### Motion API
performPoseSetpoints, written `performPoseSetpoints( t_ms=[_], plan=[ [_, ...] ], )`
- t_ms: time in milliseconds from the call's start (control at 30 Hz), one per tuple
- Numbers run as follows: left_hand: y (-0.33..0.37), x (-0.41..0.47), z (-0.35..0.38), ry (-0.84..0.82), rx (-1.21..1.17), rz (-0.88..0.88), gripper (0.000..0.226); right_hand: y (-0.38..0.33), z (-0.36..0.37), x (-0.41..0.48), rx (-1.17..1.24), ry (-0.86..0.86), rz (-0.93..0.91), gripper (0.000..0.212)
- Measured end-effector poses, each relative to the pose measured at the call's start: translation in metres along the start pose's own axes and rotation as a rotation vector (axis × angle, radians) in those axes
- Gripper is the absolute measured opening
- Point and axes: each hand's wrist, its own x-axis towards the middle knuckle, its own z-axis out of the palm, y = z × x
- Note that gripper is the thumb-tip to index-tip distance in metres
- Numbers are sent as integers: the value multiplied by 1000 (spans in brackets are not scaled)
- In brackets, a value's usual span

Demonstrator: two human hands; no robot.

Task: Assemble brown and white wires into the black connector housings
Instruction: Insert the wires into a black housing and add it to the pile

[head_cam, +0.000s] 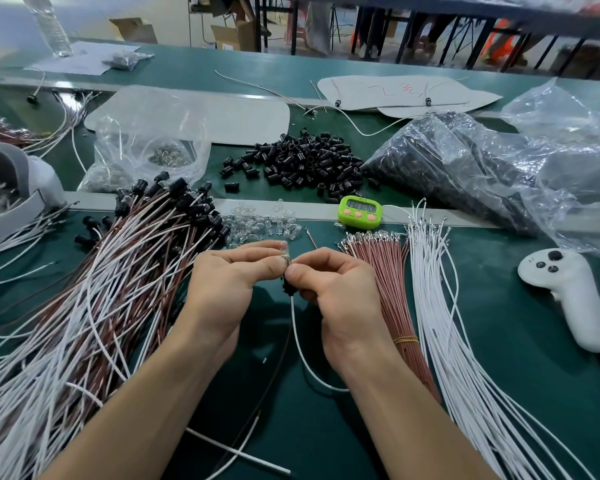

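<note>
In the head view, both hands meet above the green worktop [520, 358], near the middle of its near half. The left hand [229, 282] pinches a small clear bulb [284, 250] between thumb and forefinger. The right hand [336, 292] grips the black connector housing [285, 287] just below it with curled fingers. The housing's long axis runs from near to far, with the bulb end toward the far edge. A white wire [300, 344] and a brown wire [277, 362] trail from the housing's other end toward the near edge, the white one curving right under the right wrist. Finished wired housings [111, 278] are heaped to the left. A banded bundle of brown wires [394, 292] and a fan of white wires [465, 348] lie to the right. Beyond the hands are loose clear bulbs [260, 225], a green timer [360, 211] and a pile of loose black housings [298, 157]. A white controller [568, 296] lies near the right edge.
</note>
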Motion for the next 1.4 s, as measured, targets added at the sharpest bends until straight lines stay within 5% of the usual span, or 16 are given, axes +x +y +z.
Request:
performPoseSetpoints(
  t_ms=[167, 433, 767, 1400],
  plan=[
    [3, 1, -3, -38, 8, -16, 14, 0, -1, -1, -4, -11, 10, 32],
    [4, 1, -6, -66, 173, 34, 27, -2, -6, 2, -129, -21, -82, 33],
    [6, -1, -10, -170, 417, 91, 32, -6, -27, 8, -650, -150, -254, 13],
    [11, -4, -12, -355, 479, -8, 30, -19, -39, 10, -680, -342, -376, 31]
  ],
)
